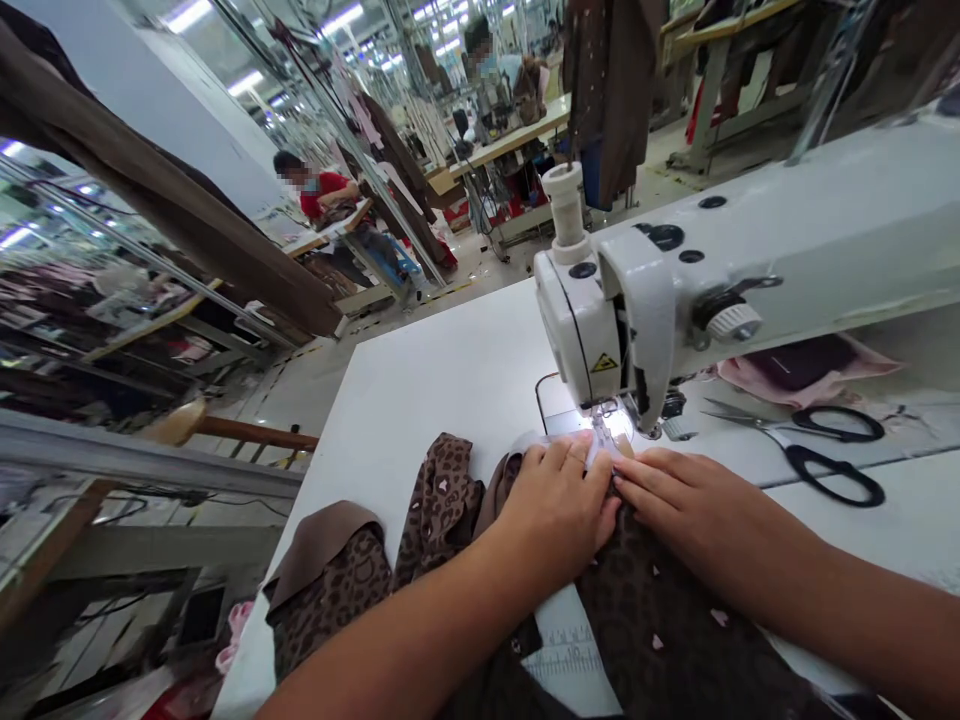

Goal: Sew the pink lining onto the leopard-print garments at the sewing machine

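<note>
Dark brown leopard-print fabric (667, 610) with small pink shapes runs from the bottom of the view up to the presser foot (602, 428) of a white sewing machine (577, 320). My left hand (559, 490) is closed on the fabric just left of the foot, fingers bent and thumb tucked beneath. On the other side, my right hand (690, 500) grips the same piece, its fingertips close to my left thumb. Both hands hide the fabric's edge. A lit patch surrounds the needle.
Black-handled scissors (836, 450) lie right of the machine, near a pink and dark cloth piece (802, 365). More leopard-print fabric (442, 495) rests on the white table (442, 350) at left. Ruler markings (574, 655) show below my hands. Two people sit at distant workstations.
</note>
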Demonstrator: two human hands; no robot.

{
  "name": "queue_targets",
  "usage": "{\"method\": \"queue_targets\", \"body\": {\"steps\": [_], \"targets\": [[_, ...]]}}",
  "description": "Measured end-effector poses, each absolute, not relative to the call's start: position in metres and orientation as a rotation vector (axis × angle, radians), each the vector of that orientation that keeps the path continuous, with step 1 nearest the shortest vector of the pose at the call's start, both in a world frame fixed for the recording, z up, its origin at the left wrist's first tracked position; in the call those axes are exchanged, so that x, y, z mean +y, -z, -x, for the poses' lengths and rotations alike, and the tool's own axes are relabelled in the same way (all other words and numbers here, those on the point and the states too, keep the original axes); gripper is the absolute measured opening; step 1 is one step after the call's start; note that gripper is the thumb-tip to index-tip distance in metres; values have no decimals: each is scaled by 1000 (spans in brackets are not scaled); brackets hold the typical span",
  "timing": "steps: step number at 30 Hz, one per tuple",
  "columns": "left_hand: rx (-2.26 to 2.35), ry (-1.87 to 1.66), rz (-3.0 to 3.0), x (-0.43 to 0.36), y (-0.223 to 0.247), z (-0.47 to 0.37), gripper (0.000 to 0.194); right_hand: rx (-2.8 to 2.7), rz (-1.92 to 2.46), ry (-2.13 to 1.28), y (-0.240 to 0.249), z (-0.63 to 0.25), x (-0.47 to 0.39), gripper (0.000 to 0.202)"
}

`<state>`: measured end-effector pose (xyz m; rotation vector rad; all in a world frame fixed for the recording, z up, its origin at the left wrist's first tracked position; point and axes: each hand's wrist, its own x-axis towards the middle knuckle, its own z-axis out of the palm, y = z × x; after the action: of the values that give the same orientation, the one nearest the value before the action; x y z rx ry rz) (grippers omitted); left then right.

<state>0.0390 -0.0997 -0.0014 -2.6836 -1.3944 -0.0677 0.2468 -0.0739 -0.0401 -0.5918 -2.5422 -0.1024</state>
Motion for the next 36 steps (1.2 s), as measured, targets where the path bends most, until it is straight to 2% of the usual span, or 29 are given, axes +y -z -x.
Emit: {"method": "queue_targets", "body": {"steps": [7,20,29,36], "targets": [[-1350,159,2647,-98,4,-38,32,-2544,613,136,42,-248,-75,42],[-1342,114,2727,-90,1,-33,36,-2573,618,81,45,-248,-74,46],[-1254,129,2764,-78,-2,-23,36,-2551,615,85,39,-246,-72,41],[-1189,180,2819,-75,-4,-23,24,-2543,625,104,41,-246,-72,40]]}}
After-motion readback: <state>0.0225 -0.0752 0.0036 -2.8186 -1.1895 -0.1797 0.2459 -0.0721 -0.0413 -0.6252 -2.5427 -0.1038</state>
